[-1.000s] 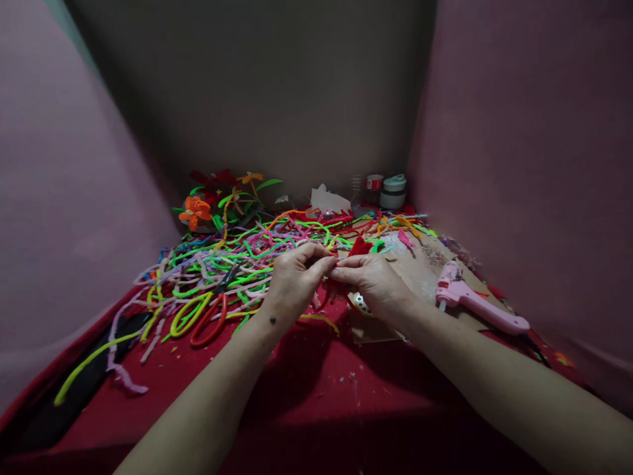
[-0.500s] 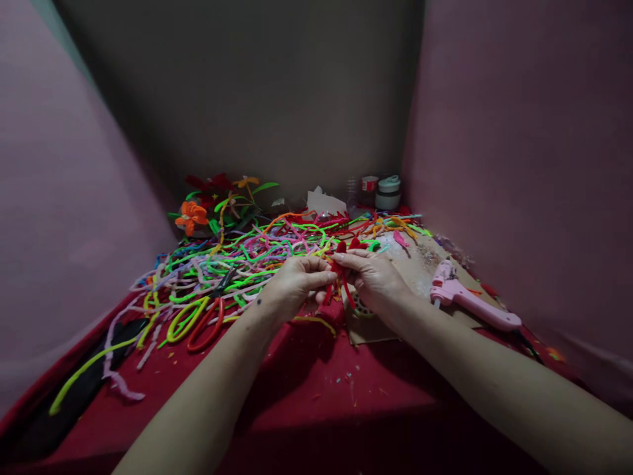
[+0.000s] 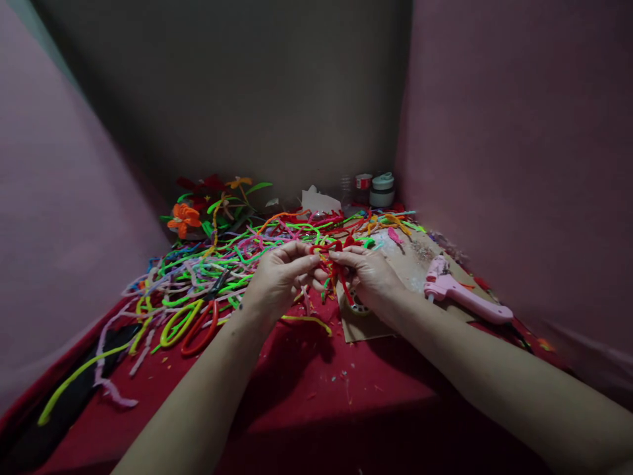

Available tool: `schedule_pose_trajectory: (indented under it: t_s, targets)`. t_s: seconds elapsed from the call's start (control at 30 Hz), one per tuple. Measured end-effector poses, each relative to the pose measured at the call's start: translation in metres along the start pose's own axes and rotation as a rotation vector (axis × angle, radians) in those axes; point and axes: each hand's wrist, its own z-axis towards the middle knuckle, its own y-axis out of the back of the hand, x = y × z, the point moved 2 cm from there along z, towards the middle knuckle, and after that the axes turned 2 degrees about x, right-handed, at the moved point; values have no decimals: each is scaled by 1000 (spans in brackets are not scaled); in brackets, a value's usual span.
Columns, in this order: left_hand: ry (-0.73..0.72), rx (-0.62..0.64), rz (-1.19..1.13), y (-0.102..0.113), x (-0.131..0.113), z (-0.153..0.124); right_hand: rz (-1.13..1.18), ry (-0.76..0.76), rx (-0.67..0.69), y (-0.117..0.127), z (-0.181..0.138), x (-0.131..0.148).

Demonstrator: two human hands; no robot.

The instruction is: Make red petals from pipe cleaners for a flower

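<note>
Red pipe cleaners (image 3: 343,276), bent into loops, are held up between my two hands near the middle of the view. My left hand (image 3: 284,274) pinches one end of the red pipe cleaner with thumb and forefinger. Close by, my right hand (image 3: 368,270) is closed on the looped part, with red strands hanging below its fingers. How the strands are joined is partly hidden by the fingers. Under the right hand lies a piece of cardboard (image 3: 366,330) with a round, holed object (image 3: 358,306) on it.
A tangle of coloured pipe cleaners (image 3: 237,254) covers the left and back of the red tablecloth (image 3: 306,396). Scissors (image 3: 202,330) with red and yellow handles lie at left. A pink glue gun (image 3: 465,298) rests at right. Pipe-cleaner flowers (image 3: 184,220) and a lidded cup (image 3: 382,190) stand behind.
My left hand has moved left, away from my right hand, drawing a red strand out sideways between them. The whole view has shifted slightly.
</note>
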Motion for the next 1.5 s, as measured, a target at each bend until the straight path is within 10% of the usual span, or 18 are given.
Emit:
schedule_pose_trajectory:
  t_s: [0.77,1.5]
  targets:
    - [-257,-13,370,-11,7,-3,-21,-36,-6,2,-1,-4]
    - [-195,-13,82,-2,3,3,-40,-51,43,-1,-2,-2]
